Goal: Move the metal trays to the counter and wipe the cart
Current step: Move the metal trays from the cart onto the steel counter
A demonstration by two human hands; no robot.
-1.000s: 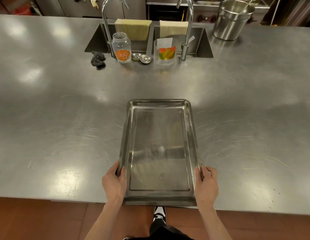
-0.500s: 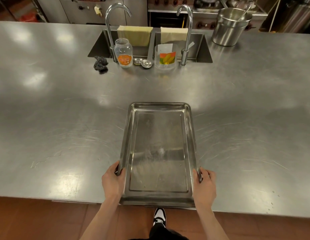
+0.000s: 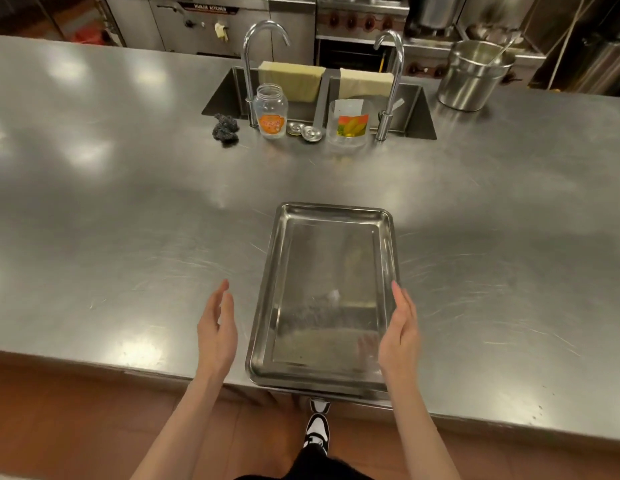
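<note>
Both hands are letting go of the metal tray (image 3: 327, 299), which a moment ago they were gripping by its long sides near the front corners. Now the left hand (image 3: 216, 332) is hovering just beside the tray's left rim, clear of it, palm turned inward and fingers straight and relaxed. On the other side, the right hand (image 3: 400, 332) is standing edge-on at the right rim, fingers extended and holding nothing; whether its palm is still brushing the rim cannot be told from this angle.

Between the two hands, the tray is lying flat on the stainless steel counter (image 3: 128, 237), long axis pointing away from the person, its near short edge poking slightly over the counter's front edge. Its inside is bare and reflecting the overhead lights.

Further back, a double sink (image 3: 421, 109) is sitting in the counter with two gooseneck faucets (image 3: 263, 64) and yellow cloths (image 3: 291, 79) draped over its far rim. Along the sink's near side, a dark scouring pad (image 3: 226, 129), a clear jar with an orange label (image 3: 271, 110), two small metal lids (image 3: 305, 130) and a clear plastic container with a corn label (image 3: 350, 124) are standing in a row. Off to the right, a steel pot (image 3: 473, 76) is sitting on the counter with a utensil handle leaning out of it. Below the counter edge, the person's black-and-white shoe (image 3: 317, 426) is showing on the reddish floor.
</note>
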